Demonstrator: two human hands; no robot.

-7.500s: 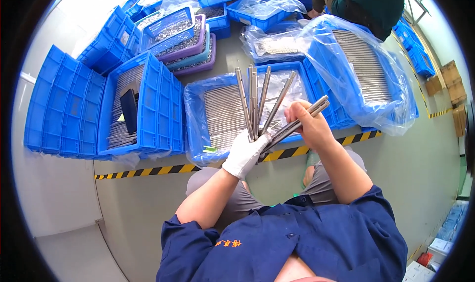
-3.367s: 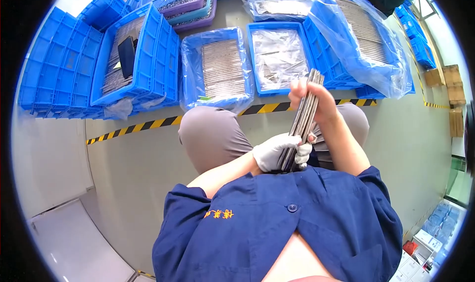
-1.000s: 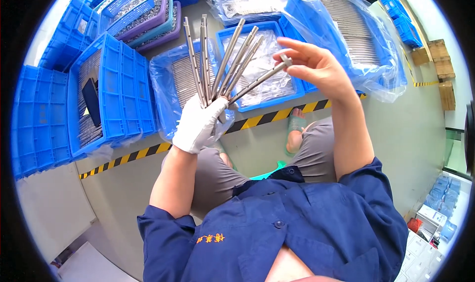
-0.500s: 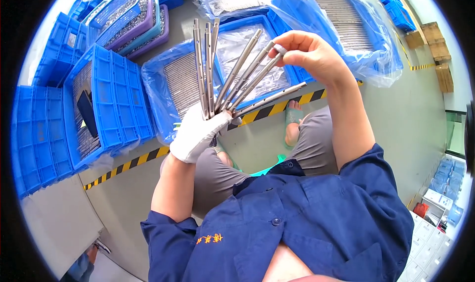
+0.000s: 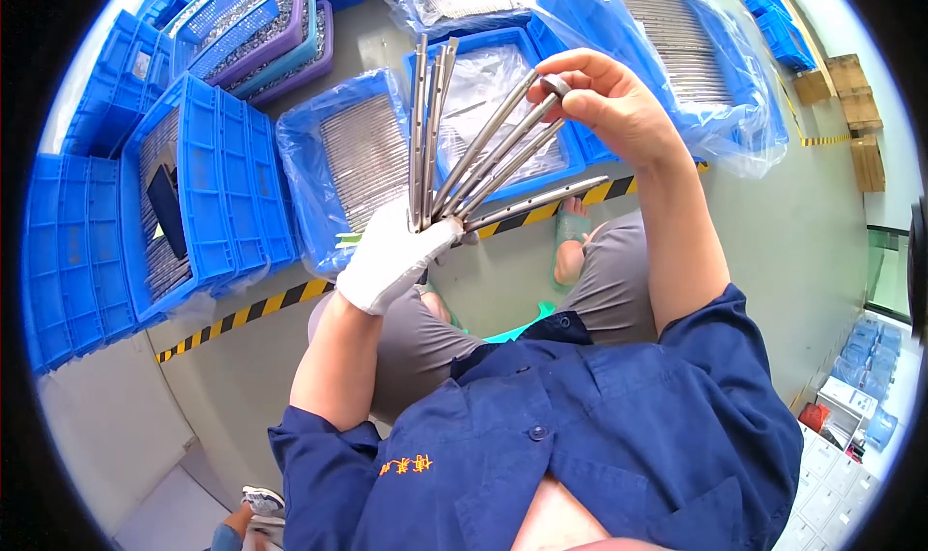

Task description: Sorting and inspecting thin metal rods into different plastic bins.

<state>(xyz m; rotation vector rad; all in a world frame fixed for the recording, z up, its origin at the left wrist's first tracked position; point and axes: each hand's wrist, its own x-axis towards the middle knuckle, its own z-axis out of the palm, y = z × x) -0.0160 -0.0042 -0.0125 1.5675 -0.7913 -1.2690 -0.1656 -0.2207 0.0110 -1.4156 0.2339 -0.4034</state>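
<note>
My left hand [image 5: 391,261], in a white glove, is closed round the lower ends of several slim metal rods [image 5: 495,152] with small holes along them. The rods fan out: some point up, a few lean right, and one lies almost level. My bare right hand [image 5: 619,108] pinches a small dark grey ring-like piece [image 5: 556,86] between thumb and fingers. That piece sits at the far tip of one right-leaning rod; whether it is around the tip or only against it, I cannot tell.
Beyond my hands stand blue crates lined with clear plastic, one holding rows of rods [image 5: 365,155]. Stacked blue crates [image 5: 227,179] are at left, baskets of small metal parts [image 5: 275,43] behind them. Striped floor tape [image 5: 253,311] runs in front. Another person's shoe [image 5: 262,500] shows lower left.
The rod bundle and my left hand have shifted slightly right. The grey piece in my right hand has moved from the lower leaning rod's tip to the middle one's. Another person's foot has moved right.
</note>
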